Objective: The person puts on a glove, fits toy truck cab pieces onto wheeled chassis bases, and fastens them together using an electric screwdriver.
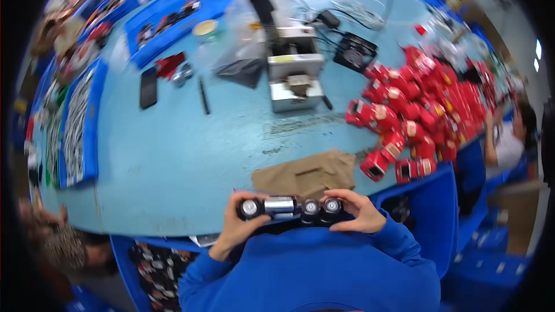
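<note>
In front of my body is a row of small black pieces with round silver faces. My left hand (236, 225) is closed around the left end, gripping a black round piece (250, 208). Beside it lies a shiny silver cylinder (280, 205) with dark ends. My right hand (359, 214) pinches the right end, where two black round-faced pieces (321, 209) sit side by side. Their exact kind is too blurred to tell. Just beyond the hands a flat brown cloth or paper (306, 173) lies on the light-blue table (173, 167).
Red housings (413, 107) are heaped at right. A white-and-grey bench device (296, 69), a phone (148, 88) and a pen (204, 96) stand or lie farther back. Blue bins (95, 121) line the left edge; another bin (442, 219) is by my right elbow. Other people sit at both sides.
</note>
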### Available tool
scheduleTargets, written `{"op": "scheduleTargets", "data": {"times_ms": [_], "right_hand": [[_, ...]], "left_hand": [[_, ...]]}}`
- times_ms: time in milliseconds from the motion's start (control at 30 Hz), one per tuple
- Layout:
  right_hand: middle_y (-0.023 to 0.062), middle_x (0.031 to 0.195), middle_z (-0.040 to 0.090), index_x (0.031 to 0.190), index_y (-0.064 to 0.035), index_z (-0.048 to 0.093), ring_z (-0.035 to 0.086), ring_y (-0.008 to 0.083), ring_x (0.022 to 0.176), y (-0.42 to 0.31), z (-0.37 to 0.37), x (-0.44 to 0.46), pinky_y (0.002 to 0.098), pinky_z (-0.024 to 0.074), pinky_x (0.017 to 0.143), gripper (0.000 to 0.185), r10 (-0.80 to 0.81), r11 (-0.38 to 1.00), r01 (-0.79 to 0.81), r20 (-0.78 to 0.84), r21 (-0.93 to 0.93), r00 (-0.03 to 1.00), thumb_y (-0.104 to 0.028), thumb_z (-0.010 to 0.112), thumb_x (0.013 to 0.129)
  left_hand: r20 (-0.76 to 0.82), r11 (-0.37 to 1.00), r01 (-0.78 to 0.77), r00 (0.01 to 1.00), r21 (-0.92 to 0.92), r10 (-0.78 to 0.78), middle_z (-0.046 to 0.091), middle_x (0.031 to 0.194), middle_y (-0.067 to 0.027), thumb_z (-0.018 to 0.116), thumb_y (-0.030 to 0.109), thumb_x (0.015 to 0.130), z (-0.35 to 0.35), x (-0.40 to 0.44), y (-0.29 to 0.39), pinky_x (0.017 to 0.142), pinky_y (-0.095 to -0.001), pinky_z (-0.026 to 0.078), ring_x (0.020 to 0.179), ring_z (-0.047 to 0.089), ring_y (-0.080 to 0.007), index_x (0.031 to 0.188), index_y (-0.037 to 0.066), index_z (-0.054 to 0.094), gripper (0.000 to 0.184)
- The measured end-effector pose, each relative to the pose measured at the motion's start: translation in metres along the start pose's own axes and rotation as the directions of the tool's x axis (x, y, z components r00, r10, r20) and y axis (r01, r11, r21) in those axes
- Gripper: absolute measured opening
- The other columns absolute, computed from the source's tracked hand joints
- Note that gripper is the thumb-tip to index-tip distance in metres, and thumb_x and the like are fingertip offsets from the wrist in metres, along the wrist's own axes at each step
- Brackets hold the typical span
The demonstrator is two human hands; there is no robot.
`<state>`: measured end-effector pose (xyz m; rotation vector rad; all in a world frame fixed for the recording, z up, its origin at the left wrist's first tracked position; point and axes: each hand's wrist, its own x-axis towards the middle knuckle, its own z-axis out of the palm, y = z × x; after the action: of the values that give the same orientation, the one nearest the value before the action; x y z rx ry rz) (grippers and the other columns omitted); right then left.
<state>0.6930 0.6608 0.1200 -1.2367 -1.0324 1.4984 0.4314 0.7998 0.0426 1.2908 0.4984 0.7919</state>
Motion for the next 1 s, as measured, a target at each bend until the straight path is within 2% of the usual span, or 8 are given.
{"op": "scheduleTargets", "data": {"times_ms": [67, 100, 267, 500, 600, 700, 867, 1000], "right_hand": [[0.0104, 0.115, 0.058, 0.126, 0.0002, 0.048, 0.054, 0.0182, 0.109, 0.036, -0.001, -0.022, 0.0301, 0.0407, 0.096, 0.057, 0.085, 0.995, -0.072, -0.176, 0.075, 0.981, 0.007, 0.068, 0.073], [0.0105, 0.11, 0.061, 0.115, -0.0007, 0.058, 0.057, 0.0197, 0.105, 0.053, -0.007, -0.03, 0.03, 0.0436, 0.093, 0.046, -0.1, 0.972, 0.05, -0.214, -0.23, 0.972, 0.01, 0.065, 0.07], [0.0137, 0.104, 0.062, 0.107, -0.0026, 0.061, 0.059, 0.0297, 0.1, 0.087, -0.015, -0.038, 0.0346, 0.0465, 0.089, 0.036, -0.386, 0.817, 0.121, -0.379, -0.564, 0.841, 0.008, 0.059, 0.073], [0.0122, 0.103, 0.062, 0.107, -0.003, 0.06, 0.058, 0.0304, 0.097, 0.112, -0.035, -0.024, 0.0377, 0.0482, 0.085, 0.05, -0.582, 0.69, 0.323, -0.231, -0.647, 0.78, 0.015, 0.054, 0.06], [0.011, 0.103, 0.062, 0.106, -0.0033, 0.06, 0.057, 0.0303, 0.098, 0.116, -0.033, -0.012, 0.0376, 0.0488, 0.084, 0.05, -0.66, 0.625, 0.346, -0.238, -0.7, 0.713, 0.014, 0.053, 0.059], [0.0089, 0.106, 0.061, 0.108, -0.006, 0.06, 0.056, 0.0283, 0.1, 0.124, -0.027, 0.008, 0.0361, 0.0497, 0.084, 0.049, -0.701, 0.615, 0.322, -0.313, -0.72, 0.641, 0.009, 0.054, 0.062], [0.011, 0.117, 0.05, 0.12, -0.008, 0.053, 0.048, 0.0308, 0.112, 0.13, -0.006, 0.014, 0.04, 0.0415, 0.094, 0.057, -0.736, 0.664, 0.295, -0.533, -0.687, 0.417, 0.004, 0.067, 0.066], [0.0132, 0.127, 0.041, 0.131, -0.0088, 0.043, 0.045, 0.0321, 0.115, 0.128, -0.003, -0.008, 0.0412, 0.0397, 0.096, 0.078, -0.648, 0.757, 0.297, -0.611, -0.581, 0.454, 0.002, 0.075, 0.061]], "left_hand": [[0.067, 0.995, 0.097, 0.993, 0.027, -0.099, 0.059, 0.11, -0.0176, 0.075, -0.006, 0.067, 0.016, -0.016, -0.019, 0.092, -0.0392, 0.046, 0.103, 0.058, -0.0257, 0.108, 0.007, 0.04, 0.056], [0.096, 0.986, 0.077, 0.991, 0.147, -0.091, 0.059, 0.109, -0.0173, 0.077, -0.004, 0.067, 0.022, -0.022, -0.028, 0.09, -0.0382, 0.047, 0.102, 0.058, -0.0255, 0.107, 0.006, 0.042, 0.054], [0.246, 0.849, -0.231, 0.961, 0.475, 0.123, 0.062, 0.102, -0.0167, 0.082, 0.007, 0.063, 0.044, -0.015, -0.041, 0.082, -0.037, 0.049, 0.094, 0.061, -0.0293, 0.104, 0.003, 0.052, 0.051], [0.323, 0.643, -0.418, 0.908, 0.642, 0.267, 0.062, 0.101, -0.0121, 0.082, 0.007, 0.059, 0.048, -0.012, -0.047, 0.082, -0.0408, 0.045, 0.091, 0.057, -0.0312, 0.094, 0.007, 0.051, 0.048], [0.307, 0.625, -0.379, 0.925, 0.683, 0.226, 0.059, 0.1, -0.0124, 0.079, 0.001, 0.061, 0.034, -0.001, -0.049, 0.087, -0.0392, 0.041, 0.091, 0.056, -0.0285, 0.095, 0.005, 0.051, 0.044], [0.103, 0.666, -0.195, 0.979, 0.72, 0.176, 0.059, 0.1, -0.0118, 0.079, 0.001, 0.059, 0.024, 0.006, -0.059, 0.091, -0.0404, 0.038, 0.097, 0.052, -0.0291, 0.097, 0.006, 0.049, 0.049], [0.163, 0.696, -0.166, 0.984, 0.698, 0.071, 0.051, 0.116, -0.0153, 0.077, -0.001, 0.064, 0.025, 0.009, -0.048, 0.096, -0.0413, 0.035, 0.104, 0.049, -0.0287, 0.122, 0.001, 0.04, 0.068], [0.207, 0.597, -0.198, 0.977, 0.778, 0.054, 0.043, 0.127, -0.0179, 0.076, -0.002, 0.065, 0.037, 0.007, -0.032, 0.097, -0.0403, 0.034, 0.109, 0.046, -0.0282, 0.134, 0.001, 0.028, 0.084]]}}
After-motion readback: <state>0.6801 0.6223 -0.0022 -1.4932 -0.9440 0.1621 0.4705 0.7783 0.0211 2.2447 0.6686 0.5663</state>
